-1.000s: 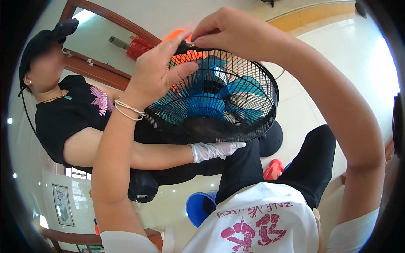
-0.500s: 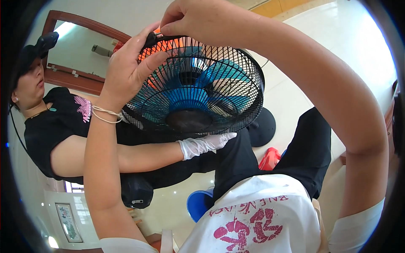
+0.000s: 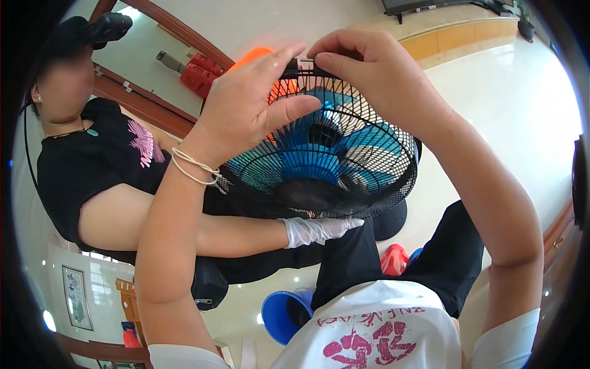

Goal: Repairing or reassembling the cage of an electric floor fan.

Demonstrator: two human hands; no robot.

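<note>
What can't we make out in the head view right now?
All in the head view:
- Metal clip on the fan guard: too small to tell whether it is fastened.
- Left hand: some fingers hidden behind the hand itself.
- Right hand: some fingertips hidden by the hand itself.
- Co-worker's bare-armed far hand: hidden behind the person's left forearm and the fan.
- Dark screen: cut off by the top edge.

White short-sleeved top [image 3: 393,294]: lower middle of the frame; one row of small dark-red capitals [image 3: 369,315] above large dark-red characters [image 3: 393,342].
Black T-shirt [image 3: 67,178]: left of the frame; slanted pink lettering [image 3: 145,159], too small to make out fully, below a streaked pink motif [image 3: 142,136].
</note>
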